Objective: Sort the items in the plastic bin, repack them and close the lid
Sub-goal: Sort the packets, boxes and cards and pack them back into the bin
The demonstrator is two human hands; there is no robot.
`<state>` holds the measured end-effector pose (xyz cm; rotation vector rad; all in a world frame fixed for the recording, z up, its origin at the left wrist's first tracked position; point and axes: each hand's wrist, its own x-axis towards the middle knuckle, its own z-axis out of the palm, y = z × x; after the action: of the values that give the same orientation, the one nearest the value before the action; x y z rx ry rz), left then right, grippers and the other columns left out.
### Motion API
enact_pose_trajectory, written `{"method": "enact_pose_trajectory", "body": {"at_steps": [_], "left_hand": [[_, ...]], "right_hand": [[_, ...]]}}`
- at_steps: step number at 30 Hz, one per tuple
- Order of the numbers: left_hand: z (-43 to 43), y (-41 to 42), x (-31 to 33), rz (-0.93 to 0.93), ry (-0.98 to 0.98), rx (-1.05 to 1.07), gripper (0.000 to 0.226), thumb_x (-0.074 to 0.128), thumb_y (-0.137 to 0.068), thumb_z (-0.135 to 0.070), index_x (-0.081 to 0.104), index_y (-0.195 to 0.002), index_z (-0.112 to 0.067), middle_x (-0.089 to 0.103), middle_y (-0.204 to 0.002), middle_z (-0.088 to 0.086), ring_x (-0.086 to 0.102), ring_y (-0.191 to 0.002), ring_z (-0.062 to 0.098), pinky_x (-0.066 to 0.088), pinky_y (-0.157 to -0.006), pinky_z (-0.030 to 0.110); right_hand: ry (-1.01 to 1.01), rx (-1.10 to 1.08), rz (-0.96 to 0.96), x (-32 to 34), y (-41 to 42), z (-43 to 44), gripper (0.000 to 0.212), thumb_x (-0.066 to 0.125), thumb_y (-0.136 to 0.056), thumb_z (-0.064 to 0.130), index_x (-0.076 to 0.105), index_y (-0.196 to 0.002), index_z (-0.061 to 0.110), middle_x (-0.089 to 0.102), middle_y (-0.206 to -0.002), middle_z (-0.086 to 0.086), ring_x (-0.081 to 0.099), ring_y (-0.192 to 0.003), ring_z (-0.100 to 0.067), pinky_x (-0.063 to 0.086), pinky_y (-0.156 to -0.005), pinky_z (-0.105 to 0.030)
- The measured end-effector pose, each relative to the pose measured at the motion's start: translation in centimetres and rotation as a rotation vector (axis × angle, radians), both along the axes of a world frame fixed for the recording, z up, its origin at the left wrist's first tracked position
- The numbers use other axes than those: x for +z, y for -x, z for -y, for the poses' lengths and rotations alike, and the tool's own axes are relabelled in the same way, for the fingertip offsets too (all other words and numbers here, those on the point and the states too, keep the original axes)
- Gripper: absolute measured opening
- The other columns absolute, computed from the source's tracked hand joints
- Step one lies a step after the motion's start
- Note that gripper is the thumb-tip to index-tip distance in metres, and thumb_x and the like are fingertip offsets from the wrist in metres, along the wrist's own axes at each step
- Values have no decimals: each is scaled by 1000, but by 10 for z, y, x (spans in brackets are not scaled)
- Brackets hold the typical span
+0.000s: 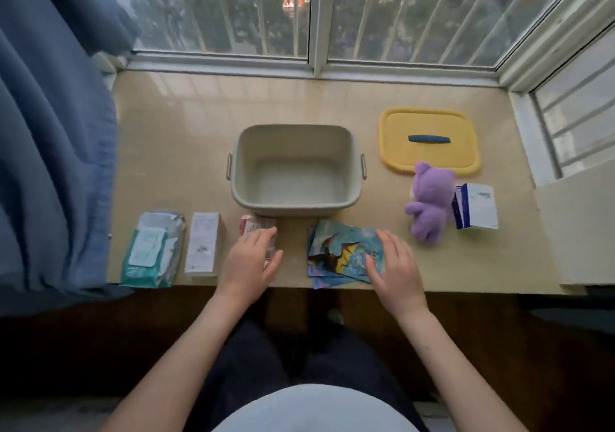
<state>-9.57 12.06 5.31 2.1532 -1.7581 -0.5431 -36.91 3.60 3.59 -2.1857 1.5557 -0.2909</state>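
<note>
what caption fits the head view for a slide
Empty bin and yellow lid on the sill; left hand on a small packet, right hand on picture cards.

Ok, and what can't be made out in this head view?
All in the head view:
Red-and-white packet: mostly under the left hand; whether the hand grips it is unclear.
Lower picture cards: covered by the top card and the right hand.
Print on the white box and the blue-and-white pouch: blurred, too small.

Left hand (249, 260) on packet (257, 226), right hand (396, 270) on cards (339, 253), bin (294, 145) behind
</note>
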Motion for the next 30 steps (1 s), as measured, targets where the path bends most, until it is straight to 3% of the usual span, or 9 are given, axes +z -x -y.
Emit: {"method": "enact_pose_trajectory", "body": {"at_steps": [4, 10, 14, 18, 21, 25, 30], "left_hand": [[8, 49, -19, -56, -56, 62, 62, 56, -78, -49, 58, -125, -8, 64, -115, 6, 60, -107, 25, 48, -90, 34], [6, 86, -66, -103, -93, 210, 65, 70, -79, -43, 53, -130, -8, 61, -120, 7, 55, -113, 23, 45, -96, 34], [6, 98, -121, -177, -153, 309, 73, 72, -77, -45, 47, -136, -12, 55, -129, 3, 48, -122, 18, 41, -103, 32], [12, 102, -175, -298, -239, 409, 96, 74, -71, -55, 28, -147, -18, 34, -148, 4, 30, -137, 19, 30, -111, 35], [12, 101, -213, -269, -301, 381, 106, 72, -69, -61, 18, -150, -19, 19, -153, 3, 16, -142, 22, 20, -114, 37], [-4, 103, -249, -243, -210, 263, 111, 71, -64, -66, 20, -150, -18, 21, -151, -2, 15, -141, 13, 20, -115, 31], [-11, 104, -264, -200, -37, 296, 92, 72, -71, -55, 32, -146, -19, 34, -142, -12, 17, -135, 0, 17, -111, 21]], "right_hand": [[-97, 161, -29, -25, 30, 27, 64, 42, -90, 46, 49, -138, 4, 54, -134, -15, 47, -127, -31, 29, -111, -33], [-171, 259, -68, -73, 43, 54, 63, 41, -90, 48, 56, -131, 2, 57, -127, -19, 51, -121, -36, 39, -107, -43], [-201, 295, -89, -120, 37, 74, 60, 45, -92, 45, 53, -135, 5, 55, -133, -17, 48, -126, -35, 39, -109, -46], [-202, 282, -82, -168, 29, 95, 55, 52, -95, 40, 46, -140, 9, 48, -138, -16, 44, -128, -32, 38, -108, -43], [-141, 345, -137, -199, 19, 103, 66, 42, -94, 54, 41, -145, 13, 45, -142, -13, 35, -136, -30, 32, -110, -43], [-114, 388, -187, -225, 12, 110, 87, 26, -85, 76, 30, -150, 18, 42, -145, -8, 28, -139, -25, 28, -114, -45], [-103, 394, -207, -241, 15, 113, 86, 40, -81, 77, 26, -150, 27, 38, -138, -4, 32, -127, -22, 33, -108, -43]]}}
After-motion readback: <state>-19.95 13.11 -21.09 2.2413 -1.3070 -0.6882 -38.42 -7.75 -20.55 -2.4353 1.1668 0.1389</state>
